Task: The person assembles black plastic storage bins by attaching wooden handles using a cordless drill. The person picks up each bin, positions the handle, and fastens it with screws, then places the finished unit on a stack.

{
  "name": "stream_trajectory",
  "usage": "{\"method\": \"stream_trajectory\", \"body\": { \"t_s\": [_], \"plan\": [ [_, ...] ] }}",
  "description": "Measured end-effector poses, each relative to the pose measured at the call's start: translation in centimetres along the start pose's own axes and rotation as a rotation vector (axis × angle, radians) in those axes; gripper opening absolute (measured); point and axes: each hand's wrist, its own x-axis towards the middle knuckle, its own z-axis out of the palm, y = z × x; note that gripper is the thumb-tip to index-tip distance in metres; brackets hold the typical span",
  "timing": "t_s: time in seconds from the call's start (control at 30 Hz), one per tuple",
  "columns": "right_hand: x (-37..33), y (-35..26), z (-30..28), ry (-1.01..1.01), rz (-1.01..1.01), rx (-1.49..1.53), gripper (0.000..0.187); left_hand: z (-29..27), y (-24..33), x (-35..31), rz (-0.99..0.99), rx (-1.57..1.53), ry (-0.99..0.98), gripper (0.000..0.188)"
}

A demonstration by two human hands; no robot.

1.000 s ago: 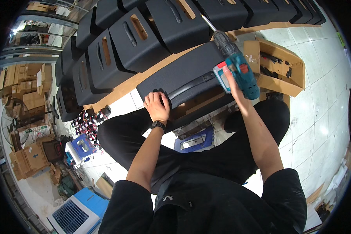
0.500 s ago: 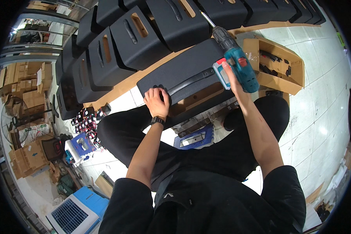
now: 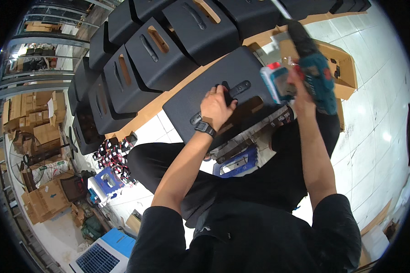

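Note:
My left hand [image 3: 217,107] is closed over the middle of a black carry handle [image 3: 242,86] on a dark grey box-shaped cabinet [image 3: 182,107]. Both ends of the handle show; its middle is under my fingers, where a dark piece or shadow sticks out. Beside the handle the cabinet has a long cut-out slot. My right hand [image 3: 301,93] grips a teal and black cordless drill [image 3: 318,79], held above the cabinet's right end. The drill is smeared by motion, and its long bit points away toward the top of the view.
Rows of similar cabinets [image 3: 157,50] stand on cardboard beyond. An open carton [image 3: 346,86] with black parts is at right. Small wired parts [image 3: 116,157] and a blue-and-white item [image 3: 107,182] lie at left. A blue item [image 3: 237,164] sits between my legs; an air cooler [image 3: 102,255] is lower left.
My left hand has moved right, from the handle's left end to its middle. My right hand has carried the drill to the right. The whole view has shifted slightly.

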Motion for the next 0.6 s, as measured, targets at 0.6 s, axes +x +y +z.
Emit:
{"method": "stream_trajectory", "body": {
  "t_s": [0.6],
  "plan": [
    [7.5, 4.4, -2.4, 0.114, 0.155, -0.389, 0.024, -0.2, -4.2, 1.6, -0.253, -0.423, -0.513, 0.029]
  ]
}}
